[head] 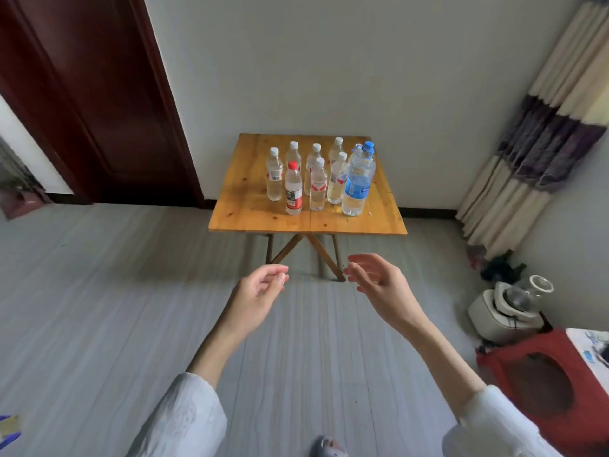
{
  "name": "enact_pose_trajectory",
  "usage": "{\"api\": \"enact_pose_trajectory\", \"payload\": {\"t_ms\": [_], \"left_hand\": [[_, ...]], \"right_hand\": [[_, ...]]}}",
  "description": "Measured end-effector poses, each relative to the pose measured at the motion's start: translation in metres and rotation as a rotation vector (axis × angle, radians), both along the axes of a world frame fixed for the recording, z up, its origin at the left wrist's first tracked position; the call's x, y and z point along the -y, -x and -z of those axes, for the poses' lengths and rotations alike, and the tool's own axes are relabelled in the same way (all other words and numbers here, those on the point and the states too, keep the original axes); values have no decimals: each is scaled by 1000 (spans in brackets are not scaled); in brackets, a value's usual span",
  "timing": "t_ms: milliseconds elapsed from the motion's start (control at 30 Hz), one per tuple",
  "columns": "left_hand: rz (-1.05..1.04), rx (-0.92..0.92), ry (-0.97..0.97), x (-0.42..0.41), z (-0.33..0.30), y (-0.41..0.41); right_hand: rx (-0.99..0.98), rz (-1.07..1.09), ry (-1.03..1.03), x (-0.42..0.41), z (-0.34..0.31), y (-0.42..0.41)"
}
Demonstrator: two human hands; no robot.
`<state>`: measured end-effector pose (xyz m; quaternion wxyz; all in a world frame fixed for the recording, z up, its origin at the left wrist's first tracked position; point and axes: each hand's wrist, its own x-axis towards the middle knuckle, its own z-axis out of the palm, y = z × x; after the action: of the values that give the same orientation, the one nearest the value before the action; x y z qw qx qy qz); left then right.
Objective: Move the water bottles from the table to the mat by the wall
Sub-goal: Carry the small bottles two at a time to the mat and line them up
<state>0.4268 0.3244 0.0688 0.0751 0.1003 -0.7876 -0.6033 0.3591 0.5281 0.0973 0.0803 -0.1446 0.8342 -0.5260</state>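
Several clear water bottles stand upright on a small wooden folding table (240, 209) against the far wall. One has a red cap and red label (293, 189). A larger bottle with a blue label and blue cap (357, 183) stands at the right of the group. The others have white caps, such as the leftmost one (274, 174). My left hand (260, 291) and my right hand (379, 285) are raised in front of the table, short of its near edge, both empty with fingers loosely curled and apart. No mat is in view.
A dark red door (99, 94) is at the left, a striped curtain (543, 143) at the right. On the floor at the right sit a white appliance (507, 308) and a red stool (540, 384). Grey plank floor (115, 308) lies between me and the table.
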Motion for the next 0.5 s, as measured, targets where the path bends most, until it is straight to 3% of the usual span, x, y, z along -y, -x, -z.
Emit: {"api": "enact_pose_trajectory", "payload": {"t_ms": [500], "left_hand": [[-81, 153, 5, 94, 34, 319]], "right_hand": [[47, -31, -83, 95, 31, 344]]}}
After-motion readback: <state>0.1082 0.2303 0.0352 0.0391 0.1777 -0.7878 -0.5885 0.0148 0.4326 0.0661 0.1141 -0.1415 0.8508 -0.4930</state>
